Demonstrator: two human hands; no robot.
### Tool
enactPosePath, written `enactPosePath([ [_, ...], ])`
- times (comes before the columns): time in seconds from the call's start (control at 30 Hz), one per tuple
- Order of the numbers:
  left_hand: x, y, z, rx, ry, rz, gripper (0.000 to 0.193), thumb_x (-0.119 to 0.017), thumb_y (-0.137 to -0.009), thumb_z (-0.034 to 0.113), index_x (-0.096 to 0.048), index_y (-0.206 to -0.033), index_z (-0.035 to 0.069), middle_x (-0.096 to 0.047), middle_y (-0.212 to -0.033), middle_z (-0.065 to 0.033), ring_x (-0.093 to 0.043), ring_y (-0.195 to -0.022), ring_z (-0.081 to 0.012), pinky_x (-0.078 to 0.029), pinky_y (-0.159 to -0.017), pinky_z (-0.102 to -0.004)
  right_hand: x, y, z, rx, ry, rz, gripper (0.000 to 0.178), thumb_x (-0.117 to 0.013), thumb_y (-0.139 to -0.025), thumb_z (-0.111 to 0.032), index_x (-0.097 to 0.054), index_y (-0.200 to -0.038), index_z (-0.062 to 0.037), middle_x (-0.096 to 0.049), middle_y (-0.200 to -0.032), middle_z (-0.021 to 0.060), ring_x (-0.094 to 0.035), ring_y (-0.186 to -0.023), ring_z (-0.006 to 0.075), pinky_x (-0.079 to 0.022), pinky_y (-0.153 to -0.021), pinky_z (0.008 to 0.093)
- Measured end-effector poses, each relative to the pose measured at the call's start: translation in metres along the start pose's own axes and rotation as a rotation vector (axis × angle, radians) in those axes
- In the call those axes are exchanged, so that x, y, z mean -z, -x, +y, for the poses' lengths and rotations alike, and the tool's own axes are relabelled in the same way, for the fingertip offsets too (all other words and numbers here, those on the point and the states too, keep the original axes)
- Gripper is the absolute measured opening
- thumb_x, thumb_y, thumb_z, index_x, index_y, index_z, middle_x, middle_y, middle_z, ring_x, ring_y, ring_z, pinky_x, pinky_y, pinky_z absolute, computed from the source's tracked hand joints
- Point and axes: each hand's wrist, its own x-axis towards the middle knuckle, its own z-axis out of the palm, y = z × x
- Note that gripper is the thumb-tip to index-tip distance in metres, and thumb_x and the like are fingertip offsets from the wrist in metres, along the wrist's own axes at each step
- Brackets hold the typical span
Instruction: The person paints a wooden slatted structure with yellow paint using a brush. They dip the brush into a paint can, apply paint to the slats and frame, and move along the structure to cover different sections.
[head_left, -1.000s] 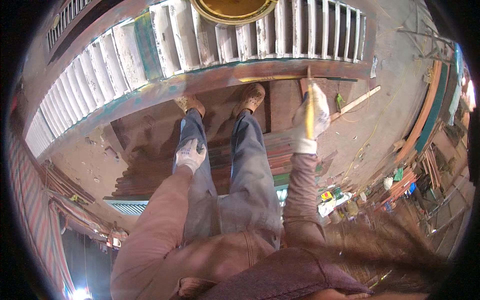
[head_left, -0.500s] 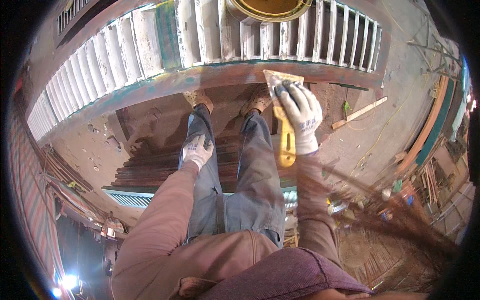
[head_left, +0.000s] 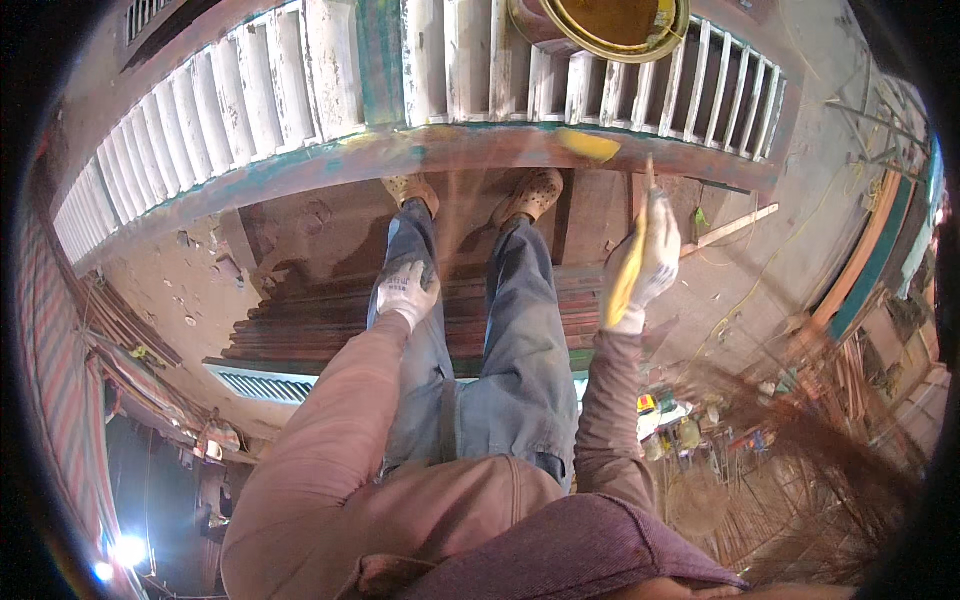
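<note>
My right hand (head_left: 655, 260), in a white glove with a grey-stained palm side, grips a putty knife (head_left: 625, 275) by its yellow handle. The blade is turned nearly edge-on and points away from me, close to the near rail of a louvered shutter (head_left: 465, 150). On that rail lies a bright yellow patch (head_left: 589, 146); I cannot tell whether it is putty or a loose piece. My left hand (head_left: 407, 292), gloved too, rests on my left leg near the knee with its fingers laid over the trousers. It holds nothing.
An open metal can (head_left: 620, 50) with yellow-brown contents stands on the white slats. Dark wooden strips (head_left: 290, 330) lie on the floor beneath me. A wood lath (head_left: 735, 225) and a thin cable are at the right. Bright lamps (head_left: 130, 550) shine at lower left.
My right hand has moved right and slightly nearer, turning the putty knife from flat to edge-on. The yellow patch on the rail now shows. The whole view has shifted a little.
</note>
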Motion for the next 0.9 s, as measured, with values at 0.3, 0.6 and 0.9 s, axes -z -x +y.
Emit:
enactPosePath([
  [0.3,-0.009,0.002,-0.021,-0.014,-0.011,0.012,0.045,-0.053,-0.086,0.042,-0.062,-0.117,0.011,-0.065,-0.112,-0.0147,-0.065,-0.098,-0.0338,-0.051,-0.087,-0.0439,-0.019,0.005,-0.087,0.075,0.175,-0.275,0.042,-0.062,-0.08,-0.012,-0.061,-0.122,-0.0162,-0.064,-0.117,0.0037,-0.063,-0.1,0.0221,-0.054,-0.08,0.032],
  [0.6,-0.008,0.009,-0.018,-0.14,0.77,0.14,0.052,-0.05,-0.088,0.047,-0.057,-0.127,0.013,-0.059,-0.128,-0.0144,-0.057,-0.116,-0.0317,-0.044,-0.099,-0.0451,-0.023,0.03,-0.192,0.144,0.014,-0.475,0.046,-0.061,-0.077,-0.014,-0.06,-0.123,-0.0111,-0.062,-0.12,0.0088,-0.06,-0.106,0.0283,-0.052,-0.086,0.0368],
  [0.9,-0.038,0.004,-0.039,0.068,0.043,-0.03,0.052,-0.053,-0.084,0.046,-0.06,-0.123,0.012,-0.062,-0.122,-0.0129,-0.061,-0.108,-0.0328,-0.044,-0.097,-0.0469,-0.011,0.082,-0.205,0.048,-0.611,-0.424,0.034,-0.062,-0.084,-0.011,-0.061,-0.117,-0.005,-0.065,-0.109,0.014,-0.066,-0.093,0.0288,-0.055,-0.082,0.0402],
])
